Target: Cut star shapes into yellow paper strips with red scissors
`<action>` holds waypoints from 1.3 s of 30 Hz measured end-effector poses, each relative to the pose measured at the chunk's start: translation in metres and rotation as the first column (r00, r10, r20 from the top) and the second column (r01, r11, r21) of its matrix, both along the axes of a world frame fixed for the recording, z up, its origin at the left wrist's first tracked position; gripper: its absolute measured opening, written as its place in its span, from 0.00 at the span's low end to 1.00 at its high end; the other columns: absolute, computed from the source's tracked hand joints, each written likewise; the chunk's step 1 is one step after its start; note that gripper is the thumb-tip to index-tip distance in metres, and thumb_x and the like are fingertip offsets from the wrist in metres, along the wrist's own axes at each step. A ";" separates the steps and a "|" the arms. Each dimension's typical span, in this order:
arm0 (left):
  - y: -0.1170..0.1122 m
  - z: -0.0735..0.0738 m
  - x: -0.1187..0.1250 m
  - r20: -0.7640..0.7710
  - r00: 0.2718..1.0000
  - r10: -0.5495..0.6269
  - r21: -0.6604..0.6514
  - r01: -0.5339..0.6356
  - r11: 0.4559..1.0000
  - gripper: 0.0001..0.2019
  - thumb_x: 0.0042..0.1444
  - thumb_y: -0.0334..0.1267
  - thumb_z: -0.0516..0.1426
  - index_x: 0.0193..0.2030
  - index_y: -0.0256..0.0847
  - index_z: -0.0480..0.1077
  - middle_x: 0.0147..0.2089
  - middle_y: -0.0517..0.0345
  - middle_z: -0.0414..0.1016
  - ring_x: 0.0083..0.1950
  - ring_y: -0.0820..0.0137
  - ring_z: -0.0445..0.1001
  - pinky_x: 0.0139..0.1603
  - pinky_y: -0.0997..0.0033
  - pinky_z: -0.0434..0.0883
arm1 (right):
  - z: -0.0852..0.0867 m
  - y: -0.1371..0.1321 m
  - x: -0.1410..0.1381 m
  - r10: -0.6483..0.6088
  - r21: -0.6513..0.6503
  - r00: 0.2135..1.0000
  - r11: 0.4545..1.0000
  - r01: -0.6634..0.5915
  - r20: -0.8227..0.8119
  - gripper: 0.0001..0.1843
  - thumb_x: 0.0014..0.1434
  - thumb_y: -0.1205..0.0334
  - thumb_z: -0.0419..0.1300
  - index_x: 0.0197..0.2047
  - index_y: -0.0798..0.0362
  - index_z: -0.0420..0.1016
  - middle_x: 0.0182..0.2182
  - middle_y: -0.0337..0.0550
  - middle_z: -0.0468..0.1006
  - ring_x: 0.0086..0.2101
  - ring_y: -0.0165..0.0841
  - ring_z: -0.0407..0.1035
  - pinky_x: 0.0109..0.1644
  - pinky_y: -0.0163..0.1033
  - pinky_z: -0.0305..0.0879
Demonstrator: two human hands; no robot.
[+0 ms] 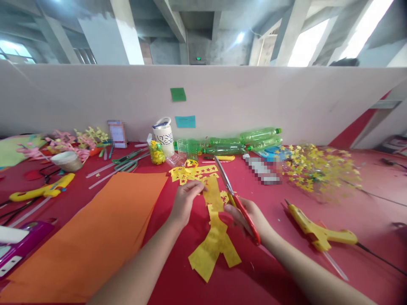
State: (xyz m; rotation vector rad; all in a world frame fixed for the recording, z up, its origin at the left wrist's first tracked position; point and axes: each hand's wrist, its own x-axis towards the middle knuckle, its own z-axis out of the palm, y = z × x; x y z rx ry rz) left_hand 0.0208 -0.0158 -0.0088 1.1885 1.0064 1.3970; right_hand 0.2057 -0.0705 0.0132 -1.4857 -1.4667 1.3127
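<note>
My left hand [185,202] is closed in a pinch at the left edge of an upright yellow strip [212,195], thin and felt-like. In my right hand [251,217] is a pair of scissors [243,209] with red handles, its blades pointing up and away, just right of the strip. More yellow pieces [206,260] lie on the red table below the strip, overlapping one another. Beyond my left fingertips lie yellow offcuts [203,170] with star-shaped holes. Small yellow scraps [224,196] sit between the strip and the scissors.
Orange sheets [95,224] cover the left side. Yellow glue guns lie at the right [321,233] and far left [47,188]. Green plastic bottles [229,149], a white tumbler [163,135] and a utility knife [224,158] stand or lie behind. Yellow star sprays [318,167] rest at right.
</note>
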 end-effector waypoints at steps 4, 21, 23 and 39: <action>-0.012 -0.001 0.013 -0.047 0.990 -0.133 -0.037 0.131 0.991 0.08 0.52 0.41 0.58 0.29 0.40 0.75 0.32 0.54 0.75 0.39 0.66 0.72 0.45 0.67 0.68 | 0.000 0.001 -0.001 -0.079 0.003 0.996 0.997 0.079 -0.034 0.15 0.52 0.53 0.61 0.26 0.51 0.60 0.12 0.28 0.62 0.10 0.23 0.56 0.14 0.29 0.50; 0.010 -0.005 0.041 -0.983 0.184 0.002 0.098 0.511 0.854 0.11 0.59 0.40 0.51 0.27 0.40 0.67 0.40 0.52 0.63 0.45 0.61 0.62 0.44 0.59 0.63 | -0.016 0.026 0.019 -0.322 0.076 0.911 0.933 0.352 -0.258 0.11 0.48 0.63 0.56 0.22 0.49 0.55 0.08 0.27 0.58 0.09 0.25 0.55 0.13 0.30 0.48; 0.014 -0.004 0.041 -0.985 0.171 0.027 0.107 0.477 0.873 0.11 0.56 0.43 0.54 0.27 0.40 0.66 0.40 0.53 0.63 0.45 0.60 0.62 0.44 0.60 0.63 | -0.016 0.025 0.019 -0.321 0.073 0.909 0.934 0.351 -0.268 0.11 0.48 0.63 0.57 0.22 0.49 0.56 0.08 0.27 0.59 0.09 0.25 0.54 0.12 0.30 0.48; 0.029 -0.002 0.027 -0.927 0.365 -0.083 0.072 0.392 0.917 0.12 0.60 0.43 0.50 0.32 0.41 0.70 0.40 0.53 0.66 0.46 0.61 0.65 0.47 0.62 0.64 | -0.020 0.028 0.021 -0.303 0.078 0.899 0.936 0.343 -0.315 0.10 0.47 0.65 0.57 0.22 0.50 0.56 0.09 0.27 0.59 0.10 0.26 0.56 0.14 0.30 0.52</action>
